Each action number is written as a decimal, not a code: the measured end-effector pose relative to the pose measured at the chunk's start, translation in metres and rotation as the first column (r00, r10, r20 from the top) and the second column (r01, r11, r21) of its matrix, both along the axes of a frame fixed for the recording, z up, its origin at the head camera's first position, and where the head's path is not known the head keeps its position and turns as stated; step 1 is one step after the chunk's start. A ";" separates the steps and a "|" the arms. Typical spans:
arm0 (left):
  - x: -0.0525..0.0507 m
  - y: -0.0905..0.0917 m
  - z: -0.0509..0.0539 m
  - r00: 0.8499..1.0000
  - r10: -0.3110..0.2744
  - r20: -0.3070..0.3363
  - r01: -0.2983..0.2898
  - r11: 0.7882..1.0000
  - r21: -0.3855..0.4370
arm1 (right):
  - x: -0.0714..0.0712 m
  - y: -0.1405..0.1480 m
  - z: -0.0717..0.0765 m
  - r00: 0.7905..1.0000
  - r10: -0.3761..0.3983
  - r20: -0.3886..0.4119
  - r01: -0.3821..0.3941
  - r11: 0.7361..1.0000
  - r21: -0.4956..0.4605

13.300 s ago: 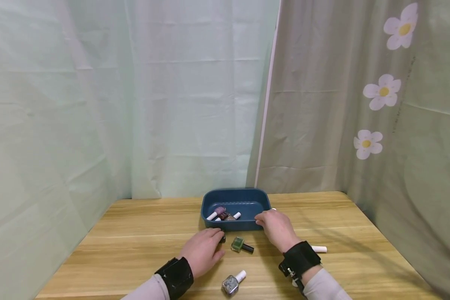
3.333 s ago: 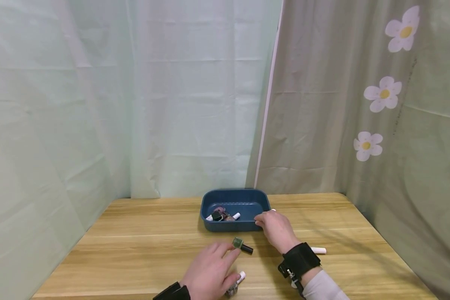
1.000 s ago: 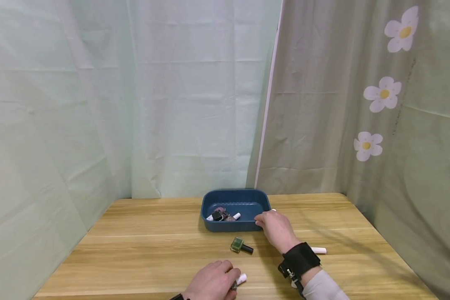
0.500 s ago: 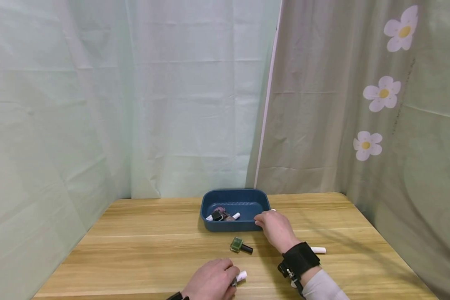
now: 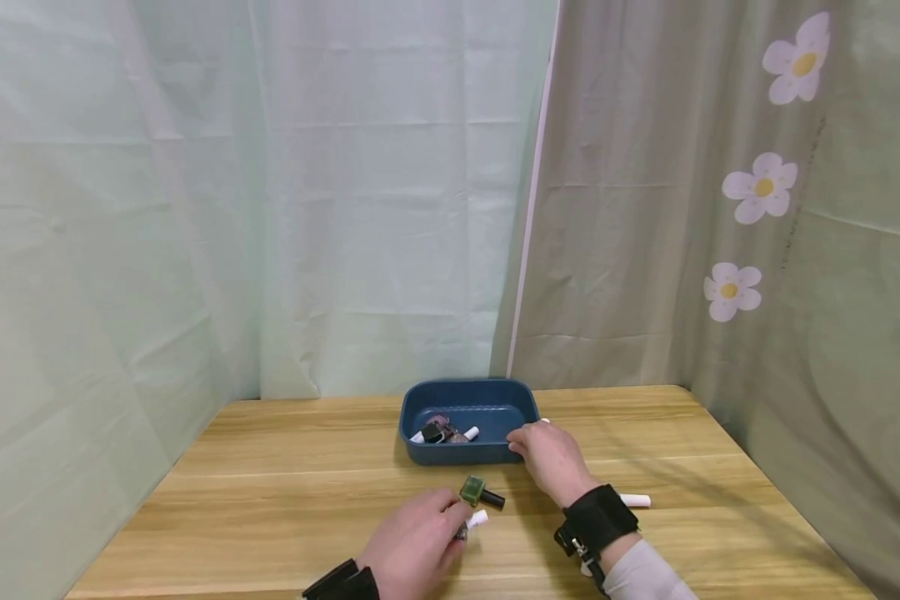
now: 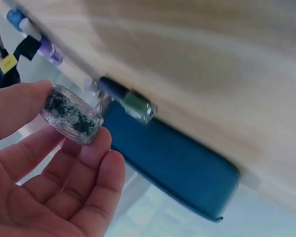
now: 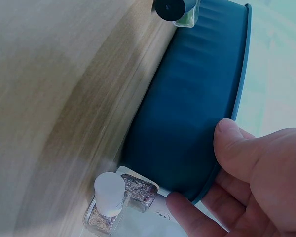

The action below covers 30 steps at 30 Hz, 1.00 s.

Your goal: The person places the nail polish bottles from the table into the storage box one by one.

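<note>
My left hand (image 5: 412, 542) pinches a glitter nail polish bottle (image 6: 71, 114) between thumb and fingers; its white cap (image 5: 477, 518) points right in the head view. Close to that hand, a green nail polish bottle (image 5: 472, 489) with a black cap lies on the table. My right hand (image 5: 553, 458) holds the front right corner of a blue bin (image 5: 468, 454), its thumb on the rim in the right wrist view. Inside the bin's left part lie several nail polish bottles, among them a black one (image 5: 432, 432) and a purplish one (image 5: 439, 419).
Beside the right hand, a white-capped glitter bottle (image 7: 106, 205) and a darker glitter bottle (image 7: 140, 191) stand or lie by the bin. Another white cap (image 5: 635, 500) shows past the right wrist. Curtains surround the wooden table (image 5: 270, 500).
Earlier, the black bottle went from the table into the bin. My left hand then took hold of the glitter bottle and has now brought it forward. The right hand stays on the bin.
</note>
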State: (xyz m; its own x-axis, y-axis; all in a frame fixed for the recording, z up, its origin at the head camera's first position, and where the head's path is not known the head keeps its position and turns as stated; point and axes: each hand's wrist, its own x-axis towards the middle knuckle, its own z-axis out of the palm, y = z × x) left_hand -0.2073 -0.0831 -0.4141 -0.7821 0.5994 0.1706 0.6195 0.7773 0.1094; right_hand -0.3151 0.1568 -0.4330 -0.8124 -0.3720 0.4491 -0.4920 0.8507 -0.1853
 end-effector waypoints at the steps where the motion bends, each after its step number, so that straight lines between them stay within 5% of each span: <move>1: -0.001 0.000 0.002 1.000 0.002 -0.011 -0.002 1.000 0.009 | 0.000 0.000 0.000 1.000 0.000 -0.003 0.000 1.000 -0.001; 10: -0.020 -0.005 0.017 0.966 -0.029 -0.256 0.043 0.998 0.050 | 0.000 0.000 -0.001 1.000 -0.007 0.001 0.007 1.000 -0.003; 14: -0.031 -0.005 0.020 0.949 -0.007 -0.314 0.033 0.996 0.078 | 0.001 -0.001 0.000 1.000 -0.010 0.009 0.010 1.000 -0.002; 30: -0.070 0.003 0.029 0.952 0.076 -0.297 -0.038 0.990 0.134 | 0.004 -0.003 0.001 1.000 0.009 -0.030 -0.010 1.000 -0.003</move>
